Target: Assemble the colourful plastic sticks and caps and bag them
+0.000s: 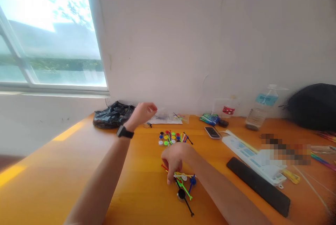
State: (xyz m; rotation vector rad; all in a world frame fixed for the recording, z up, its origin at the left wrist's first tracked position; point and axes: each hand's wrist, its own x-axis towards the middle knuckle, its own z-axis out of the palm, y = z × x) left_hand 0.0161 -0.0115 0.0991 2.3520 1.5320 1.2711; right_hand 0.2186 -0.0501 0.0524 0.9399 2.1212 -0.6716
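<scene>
My left hand [143, 113], with a black watch on its wrist, reaches to the far edge of the orange table [78, 169] beside a clear plastic bag [166, 116]; its fingers are curled and pinched together. My right hand [173, 158] hangs over a small assembly of coloured plastic sticks and discs [183, 184], fingers bent down and gripping its upper end. A cluster of loose coloured discs and sticks [170, 137] lies between the two hands.
A crumpled black bag [112, 114] lies at the back left. A phone [212, 132], snack packets [210, 118], a water bottle [258, 111], a white tray [252, 156], a black bar [258, 186] and a dark bag [313, 106] are on the right.
</scene>
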